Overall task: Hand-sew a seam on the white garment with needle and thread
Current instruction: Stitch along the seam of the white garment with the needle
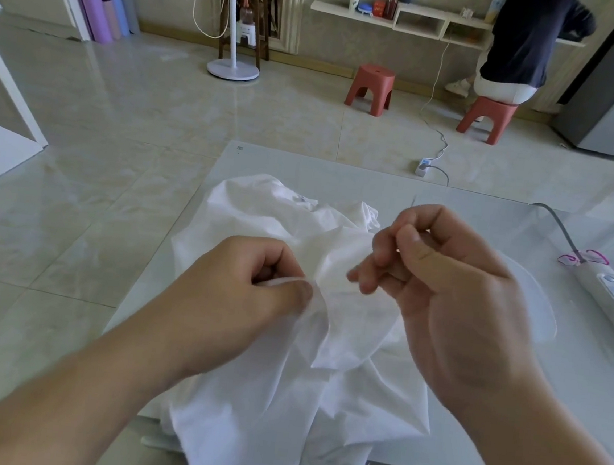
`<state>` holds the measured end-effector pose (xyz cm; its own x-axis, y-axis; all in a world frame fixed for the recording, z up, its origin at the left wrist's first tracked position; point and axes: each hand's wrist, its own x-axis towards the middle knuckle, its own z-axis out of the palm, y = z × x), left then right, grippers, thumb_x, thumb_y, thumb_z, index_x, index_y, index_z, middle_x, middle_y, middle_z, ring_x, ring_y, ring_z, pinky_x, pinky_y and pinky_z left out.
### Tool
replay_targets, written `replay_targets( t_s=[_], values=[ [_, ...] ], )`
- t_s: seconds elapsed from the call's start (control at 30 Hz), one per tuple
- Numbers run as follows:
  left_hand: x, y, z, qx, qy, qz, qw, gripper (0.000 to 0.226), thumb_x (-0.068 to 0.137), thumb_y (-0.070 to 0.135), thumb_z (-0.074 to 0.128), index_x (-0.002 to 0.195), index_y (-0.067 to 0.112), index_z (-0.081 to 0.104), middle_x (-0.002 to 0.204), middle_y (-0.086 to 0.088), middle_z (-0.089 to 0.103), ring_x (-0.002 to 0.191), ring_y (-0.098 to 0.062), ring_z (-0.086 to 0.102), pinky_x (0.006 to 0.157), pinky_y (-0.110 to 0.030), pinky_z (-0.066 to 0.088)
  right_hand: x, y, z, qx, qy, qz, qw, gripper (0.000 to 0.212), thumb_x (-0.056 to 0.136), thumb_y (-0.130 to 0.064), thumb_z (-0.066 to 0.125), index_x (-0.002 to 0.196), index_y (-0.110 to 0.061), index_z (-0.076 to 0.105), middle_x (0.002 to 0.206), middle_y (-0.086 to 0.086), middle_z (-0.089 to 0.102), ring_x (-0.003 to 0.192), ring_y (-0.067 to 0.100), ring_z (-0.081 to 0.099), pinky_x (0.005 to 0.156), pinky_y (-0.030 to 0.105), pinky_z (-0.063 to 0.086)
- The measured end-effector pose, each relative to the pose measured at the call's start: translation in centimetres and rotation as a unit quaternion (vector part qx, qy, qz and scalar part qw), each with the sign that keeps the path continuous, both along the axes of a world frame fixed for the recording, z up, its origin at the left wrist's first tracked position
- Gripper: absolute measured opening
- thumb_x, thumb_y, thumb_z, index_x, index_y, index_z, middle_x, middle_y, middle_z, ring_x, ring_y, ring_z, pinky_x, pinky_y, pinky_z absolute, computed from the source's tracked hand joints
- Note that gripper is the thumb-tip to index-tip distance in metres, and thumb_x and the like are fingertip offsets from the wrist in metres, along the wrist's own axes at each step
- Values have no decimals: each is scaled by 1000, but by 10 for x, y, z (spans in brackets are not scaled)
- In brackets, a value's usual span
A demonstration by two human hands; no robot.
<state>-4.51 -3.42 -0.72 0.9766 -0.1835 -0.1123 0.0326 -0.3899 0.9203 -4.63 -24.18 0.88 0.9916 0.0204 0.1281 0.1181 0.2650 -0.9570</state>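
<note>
Your right hand point(440, 284) is pinching something too thin to make out, its lower fingertips are blurring, your left hand point(253, 295) is hiding the fold of the white garment point(344, 334) it grips, and the bottom edge is cutting off both forearms.

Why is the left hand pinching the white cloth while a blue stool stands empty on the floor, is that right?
Not quite: the head view shows the empty stool is red, not blue. The left hand does pinch the white cloth.
</note>
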Motion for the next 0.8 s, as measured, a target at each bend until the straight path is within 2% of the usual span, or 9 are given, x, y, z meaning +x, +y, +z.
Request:
replay_targets(
  t_s=[0.07, 0.13, 0.2, 0.33, 0.4, 0.5, 0.57, 0.67, 0.8],
  values=[
    [1, 0, 1, -4, -2, 4, 1000, 20, 90, 38, 76, 77, 23, 72, 82, -11, 71, 68, -14, 59, 68, -35, 47, 0, -3, 0, -95, 5, -19, 995, 18, 105, 6, 46, 91, 1, 56, 82, 12, 66, 61, 27, 56, 61, 34, 48],
    [1, 0, 1, -2, -3, 7, 1000, 20, 92, 34, 76, 77, 22, 72, 83, -11, 71, 67, -14, 58, 67, -34, 47, 0, -3, -2, -218, 11, -24, 976, 18, 106, 0, 47, 93, -8, 57, 90, 1, 76, 57, 21, 51, 55, 30, 42],
    [0, 0, 1, 4, -4, 6, 1000, 19, 94, 28, 74, 77, 20, 71, 82, -11, 70, 66, -13, 58, 67, -34, 47, 0, -2, -3, -345, 17, -13, 938, 24, 108, -11, 48, 89, -26, 56, 95, -9, 78, 54, 17, 48, 53, 33, 41],
    [0, -2, 1, 3, -12, 3, 1000, 20, 84, 41, 72, 77, 22, 71, 71, -1, 66, 63, -9, 57, 64, -31, 45, -1, -1, -5, -529, 4, 13, 848, 20, 109, -28, 43, 91, -34, 50, 79, -16, 74, 53, 7, 51, 52, 28, 41],
    [0, -2, 0, 0, -22, 3, 1000, 16, 86, 42, 75, 83, 27, 73, 72, 2, 68, 64, -11, 60, 65, -32, 47, 0, 0, -6, -514, -5, 7, 858, 20, 108, -28, 45, 91, -33, 51, 65, -9, 65, 50, 9, 46, 53, 31, 41],
    [-1, -3, 2, -5, -32, -20, 999, 12, 92, 41, 76, 102, 45, 71, 70, 0, 59, 62, -13, 52, 63, -29, 44, 3, -2, -7, -390, 23, -12, 921, 21, 107, -22, 52, 88, -29, 57, 57, -7, 54, 51, 12, 40, 51, 24, 36],
    [-2, -4, 3, -14, -34, -51, 998, 14, 94, 39, 74, 103, 49, 75, 69, 14, 61, 65, -6, 59, 67, -22, 45, 7, -3, -7, -334, 31, -42, 941, 22, 106, -18, 54, 86, -25, 60, 58, -6, 54, 57, 15, 42, 59, 30, 37],
    [-3, -7, 5, -19, -26, -82, 996, 12, 96, 35, 72, 91, 39, 82, 93, 21, 79, 93, 1, 73, 85, -20, 49, 10, -4, -8, -303, 29, -78, 949, 25, 105, -15, 55, 83, -24, 59, 56, -7, 52, 61, 20, 43, 64, 43, 36],
    [-2, -5, 4, -8, -38, -69, 997, 16, 97, 37, 70, 86, 36, 81, 94, 14, 79, 95, -4, 73, 86, -22, 52, 18, -12, -13, -351, 52, -130, 926, 24, 106, -18, 52, 85, -27, 59, 59, -5, 58, 62, 20, 52, 64, 45, 44]
  ],
)
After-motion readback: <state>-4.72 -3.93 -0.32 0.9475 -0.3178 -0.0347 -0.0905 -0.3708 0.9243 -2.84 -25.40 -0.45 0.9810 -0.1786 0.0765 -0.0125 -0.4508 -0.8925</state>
